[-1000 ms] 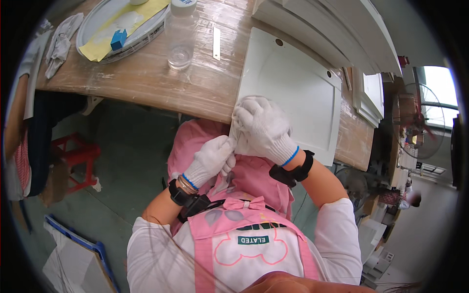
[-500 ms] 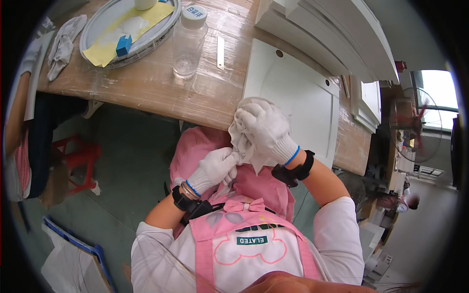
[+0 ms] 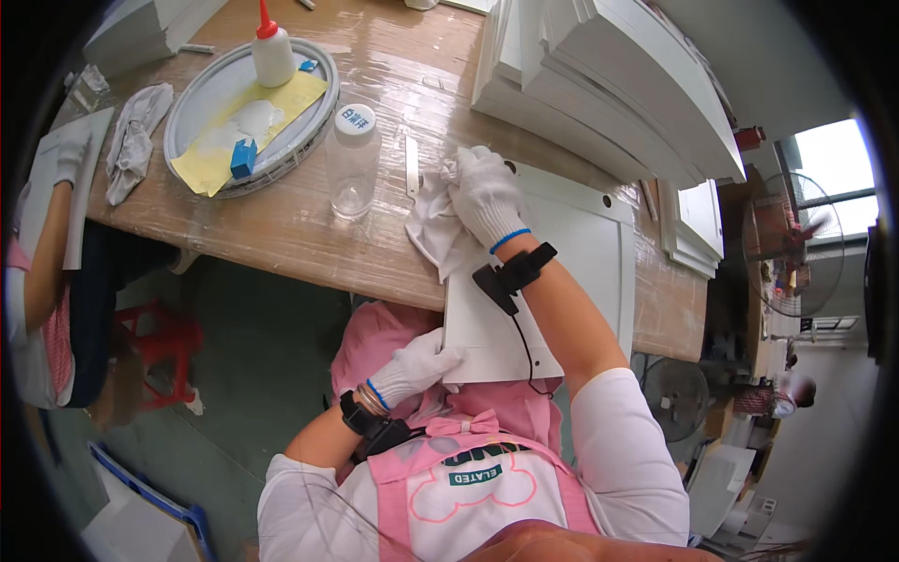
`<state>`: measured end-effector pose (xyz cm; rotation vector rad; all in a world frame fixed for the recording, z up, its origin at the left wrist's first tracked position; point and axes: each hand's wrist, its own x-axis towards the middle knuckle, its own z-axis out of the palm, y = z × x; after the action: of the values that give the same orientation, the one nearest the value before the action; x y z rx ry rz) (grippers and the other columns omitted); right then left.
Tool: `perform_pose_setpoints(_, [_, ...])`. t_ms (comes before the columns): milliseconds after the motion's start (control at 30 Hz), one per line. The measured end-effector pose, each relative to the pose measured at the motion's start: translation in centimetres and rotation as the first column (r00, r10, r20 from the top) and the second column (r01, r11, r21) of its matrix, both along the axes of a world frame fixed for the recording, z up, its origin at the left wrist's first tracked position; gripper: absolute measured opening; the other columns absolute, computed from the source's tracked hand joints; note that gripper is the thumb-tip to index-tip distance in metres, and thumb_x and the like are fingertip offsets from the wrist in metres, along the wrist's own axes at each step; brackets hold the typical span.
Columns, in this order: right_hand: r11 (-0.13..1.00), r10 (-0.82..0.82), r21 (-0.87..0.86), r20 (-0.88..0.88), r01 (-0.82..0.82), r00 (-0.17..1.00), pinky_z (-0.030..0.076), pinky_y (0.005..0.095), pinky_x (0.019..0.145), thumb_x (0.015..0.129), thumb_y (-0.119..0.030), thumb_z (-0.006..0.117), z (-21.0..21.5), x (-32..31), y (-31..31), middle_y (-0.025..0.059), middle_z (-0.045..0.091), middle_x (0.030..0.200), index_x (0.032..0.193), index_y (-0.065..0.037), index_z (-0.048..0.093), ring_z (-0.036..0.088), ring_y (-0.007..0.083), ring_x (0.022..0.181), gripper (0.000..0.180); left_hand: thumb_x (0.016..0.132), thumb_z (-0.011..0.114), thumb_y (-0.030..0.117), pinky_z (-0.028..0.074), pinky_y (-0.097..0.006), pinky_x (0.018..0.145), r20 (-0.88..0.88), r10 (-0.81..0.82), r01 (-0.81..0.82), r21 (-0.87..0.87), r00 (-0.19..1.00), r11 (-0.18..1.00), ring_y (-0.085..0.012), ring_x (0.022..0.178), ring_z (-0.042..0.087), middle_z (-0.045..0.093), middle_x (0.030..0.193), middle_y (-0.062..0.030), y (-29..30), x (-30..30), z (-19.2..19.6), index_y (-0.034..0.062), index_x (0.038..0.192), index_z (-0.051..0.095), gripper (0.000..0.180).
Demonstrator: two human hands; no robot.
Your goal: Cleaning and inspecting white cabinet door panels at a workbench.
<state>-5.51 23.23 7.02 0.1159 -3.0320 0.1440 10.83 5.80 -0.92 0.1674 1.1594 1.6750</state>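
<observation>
A white rectangular panel (image 3: pixel 548 300) lies on the wrapped table, its near end jutting past the edge over my lap. My left hand (image 3: pixel 417 367), in a white knit glove, grips its near left corner, thumb on top and fingers partly hidden below. At the panel's far left corner my gloved right hand (image 3: pixel 487 192) is closed on a crumpled white cloth (image 3: pixel 435 225) and presses it against the panel's edge. Part of the cloth droops over the tabletop. Just left of it lies a flat metal strip (image 3: pixel 411 167).
Left of the cloth stands a clear capped bottle (image 3: pixel 353 169). A round lid (image 3: pixel 178 140) holds yellow paper, a blue block (image 3: pixel 243 157) and a red-tipped squeeze bottle (image 3: pixel 272 58). Stacked white panels (image 3: pixel 599 94) rise at the back right. A co-worker's gloved hand (image 3: pixel 71 155) is far left.
My right hand has carried the cloth away from me to the panel's far left corner. My left hand has gone from beside the cloth to the panel's near corner. The view has shifted.
</observation>
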Motion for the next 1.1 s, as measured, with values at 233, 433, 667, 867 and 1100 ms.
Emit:
perform_pose_setpoints(233, [0.955,0.284,-0.115,0.08,-0.274,0.955,0.049,0.0428,0.095,0.081,-0.015,0.067,-0.7,9.6,-0.5,0.0083,0.064,0.114,0.111,-0.01,0.067,0.061,0.0293,0.108,0.03,0.095,0.061,0.026,0.052,-0.031,0.087,-0.488,0.25,-0.273,0.025,0.836,0.962,-0.016,0.099,0.066,0.069,0.111,-0.0096,0.7,-1.0,-1.9,-0.0058,0.122,0.06,0.042])
perform_pose_setpoints(433, [1.0,-0.014,0.0,0.068,0.014,0.998,0.051,0.0367,0.088,0.086,-0.014,0.063,-0.7,-2.4,2.2,0.0099,0.064,0.106,0.103,-0.009,0.066,0.061,0.029,0.105,0.018,0.097,0.057,0.023,0.05,-0.029,0.088,-0.192,0.124,-0.137,-0.055,0.973,0.989,-0.0128,0.099,0.062,0.069,0.111,-0.0084,1.6,-1.2,-1.1,-0.0037,0.121,0.062,0.036])
perform_pose_setpoints(667, [0.973,0.174,-0.152,-0.015,-0.175,0.985,0.053,0.0401,0.083,0.086,-0.016,0.062,-2.0,2.8,1.6,0.0102,0.065,0.108,0.096,-0.01,0.067,0.062,0.0282,0.103,0.013,0.098,0.058,0.026,0.05,-0.029,0.088,-0.252,0.078,-0.099,-0.074,0.965,0.992,-0.0129,0.097,0.061,0.068,0.108,-0.0078,0.0,-1.3,-1.2,-0.0043,0.123,0.059,0.039])
perform_pose_setpoints(867, [0.993,-0.086,0.084,0.004,0.085,0.996,0.053,0.039,0.084,0.087,-0.019,0.062,-0.3,-3.8,1.0,0.0084,0.064,0.106,0.095,-0.011,0.067,0.062,0.0279,0.101,0.012,0.097,0.059,0.022,0.05,-0.028,0.088,-0.201,0.112,-0.123,-0.04,0.973,0.992,-0.0122,0.098,0.061,0.067,0.111,-0.0077,0.9,-1.3,-1.4,-0.005,0.124,0.058,0.038])
perform_pose_setpoints(1100, [0.998,-0.007,-0.057,0.065,0.011,0.998,0.048,0.0405,0.094,0.094,-0.021,0.05,-0.2,2.8,6.0,0.0094,0.061,0.118,0.11,-0.012,0.064,0.058,0.0286,0.111,0.022,0.097,0.059,0.019,0.049,-0.027,0.088,-0.139,0.177,-0.191,-0.094,0.974,0.977,-0.0117,0.099,0.06,0.066,0.112,-0.0074,0.6,-1.1,-1.0,-0.0065,0.126,0.057,0.038])
